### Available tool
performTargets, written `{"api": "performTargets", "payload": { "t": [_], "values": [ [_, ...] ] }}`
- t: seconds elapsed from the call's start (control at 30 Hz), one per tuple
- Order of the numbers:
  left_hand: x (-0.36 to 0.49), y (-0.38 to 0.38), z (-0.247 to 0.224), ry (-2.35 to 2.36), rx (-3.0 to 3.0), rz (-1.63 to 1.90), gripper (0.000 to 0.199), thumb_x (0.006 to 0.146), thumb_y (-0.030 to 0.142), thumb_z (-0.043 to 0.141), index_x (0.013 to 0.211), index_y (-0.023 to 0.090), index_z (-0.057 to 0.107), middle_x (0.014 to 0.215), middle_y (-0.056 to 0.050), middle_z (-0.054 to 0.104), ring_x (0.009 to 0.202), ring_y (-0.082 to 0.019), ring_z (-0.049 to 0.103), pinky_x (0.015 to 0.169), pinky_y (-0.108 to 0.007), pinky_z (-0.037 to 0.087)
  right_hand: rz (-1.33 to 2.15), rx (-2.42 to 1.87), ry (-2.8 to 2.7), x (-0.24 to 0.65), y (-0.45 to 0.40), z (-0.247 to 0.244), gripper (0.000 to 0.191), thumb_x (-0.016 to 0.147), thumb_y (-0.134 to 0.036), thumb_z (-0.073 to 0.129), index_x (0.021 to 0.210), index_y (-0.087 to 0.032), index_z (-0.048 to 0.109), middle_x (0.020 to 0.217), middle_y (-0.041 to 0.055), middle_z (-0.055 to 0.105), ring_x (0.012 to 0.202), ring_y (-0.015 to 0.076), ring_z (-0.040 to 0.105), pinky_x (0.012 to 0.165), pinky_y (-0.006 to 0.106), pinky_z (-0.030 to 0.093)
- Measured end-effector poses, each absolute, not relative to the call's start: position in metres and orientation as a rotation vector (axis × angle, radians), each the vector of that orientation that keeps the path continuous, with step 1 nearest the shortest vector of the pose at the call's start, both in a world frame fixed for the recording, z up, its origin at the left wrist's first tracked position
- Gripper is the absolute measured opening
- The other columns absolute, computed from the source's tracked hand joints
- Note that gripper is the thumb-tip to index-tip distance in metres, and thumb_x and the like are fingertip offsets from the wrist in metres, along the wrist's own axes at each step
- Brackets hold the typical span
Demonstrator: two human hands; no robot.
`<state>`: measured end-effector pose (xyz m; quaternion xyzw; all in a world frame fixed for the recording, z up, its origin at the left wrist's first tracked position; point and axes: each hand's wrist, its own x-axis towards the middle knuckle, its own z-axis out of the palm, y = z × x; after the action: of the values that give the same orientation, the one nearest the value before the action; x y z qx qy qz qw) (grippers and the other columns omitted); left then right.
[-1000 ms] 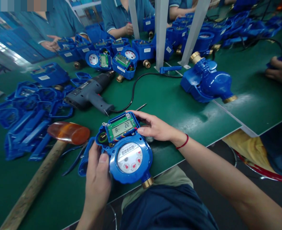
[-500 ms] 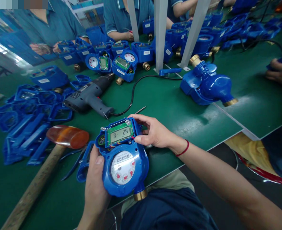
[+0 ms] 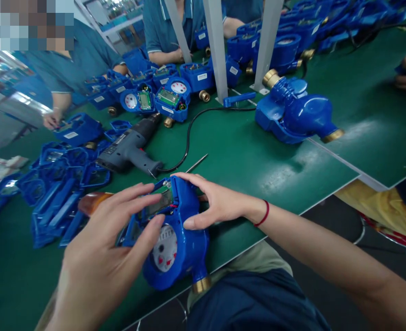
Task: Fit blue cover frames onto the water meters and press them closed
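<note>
A blue water meter (image 3: 192, 234) with a white dial and a green circuit board stands tilted at the table's near edge, its brass fitting pointing toward my lap. My right hand (image 3: 215, 202) is wrapped round its upper right side, thumb on the casing and fingers behind the top. My left hand (image 3: 109, 239) is in front of the meter's left side, fingers spread over the display and part of the dial, holding nothing. Behind that hand an orange mallet head (image 3: 93, 202) shows only in part.
A heat gun (image 3: 130, 147) with a black cable lies beyond the meter, near a thin metal tool (image 3: 198, 162). Blue frames (image 3: 54, 197) are piled at left. Another meter (image 3: 299, 112) lies at right. Grey posts (image 3: 217, 50) and people are across the table (image 3: 230, 142).
My left hand has let go of the meter's left side and risen in front of it. The meter has turned to face left. At the far left, a person's hand now touches a blue meter.
</note>
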<state>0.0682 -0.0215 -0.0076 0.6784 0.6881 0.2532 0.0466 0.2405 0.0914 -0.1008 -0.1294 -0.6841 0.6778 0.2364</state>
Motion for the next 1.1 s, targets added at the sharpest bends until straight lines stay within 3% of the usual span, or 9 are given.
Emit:
{"api": "performTargets", "payload": {
  "t": [0.1,0.23,0.4,0.7,0.9,1.1],
  "values": [
    [0.065,-0.004,-0.002,1.993,2.279,0.563,0.022,0.084,0.048,0.056,0.091,0.031,0.067,0.102,0.006,0.068,0.093,-0.016,0.064,0.084,-0.026,0.046,1.773,-0.394,-1.934,0.24,0.087,-0.1,0.11,0.063,-0.058,0.076,0.147,-0.018,0.017,0.149,0.0154,0.024,0.137,0.0269,0.026,0.113,0.043,0.027],
    [0.061,0.001,0.003,1.934,2.349,0.461,0.023,0.084,0.051,0.055,0.085,0.031,0.068,0.089,0.006,0.069,0.078,-0.014,0.064,0.072,-0.023,0.049,1.755,-0.43,-1.939,0.237,0.082,-0.099,0.118,0.059,-0.062,0.077,0.148,-0.019,0.012,0.148,0.0156,0.02,0.138,0.0288,0.024,0.113,0.044,0.026],
    [0.061,0.003,0.013,1.969,2.297,0.237,0.019,0.084,0.049,0.057,0.086,0.032,0.065,0.088,0.007,0.068,0.08,-0.014,0.063,0.082,-0.024,0.047,1.825,-0.512,-1.922,0.232,0.078,-0.095,0.125,0.054,-0.058,0.082,0.149,-0.023,0.008,0.149,0.0154,0.016,0.14,0.032,0.018,0.113,0.048,0.024],
    [0.056,0.001,0.012,1.97,2.489,0.128,0.018,0.086,0.046,0.058,0.09,0.028,0.062,0.09,0.005,0.067,0.08,-0.014,0.062,0.081,-0.027,0.047,1.882,-0.497,-1.903,0.229,0.077,-0.093,0.127,0.054,-0.06,0.081,0.149,-0.024,0.004,0.151,0.014,0.01,0.141,0.0318,0.012,0.114,0.048,0.02],
    [0.062,-0.008,0.005,2.03,2.562,0.118,0.018,0.09,0.041,0.05,0.09,0.026,0.059,0.091,0.002,0.065,0.087,-0.017,0.061,0.069,-0.029,0.043,1.856,-0.488,-1.916,0.23,0.079,-0.093,0.125,0.055,-0.061,0.08,0.149,-0.023,0.007,0.147,0.0146,0.016,0.14,0.0327,0.014,0.113,0.05,0.023],
    [0.065,-0.009,0.002,2.047,2.582,0.153,0.017,0.09,0.039,0.051,0.083,0.025,0.058,0.085,0.001,0.062,0.081,-0.016,0.06,0.062,-0.028,0.039,1.794,-0.408,-1.927,0.23,0.082,-0.092,0.118,0.057,-0.057,0.08,0.147,-0.02,0.014,0.143,0.0138,0.024,0.137,0.0299,0.02,0.112,0.047,0.027]
  ]
}}
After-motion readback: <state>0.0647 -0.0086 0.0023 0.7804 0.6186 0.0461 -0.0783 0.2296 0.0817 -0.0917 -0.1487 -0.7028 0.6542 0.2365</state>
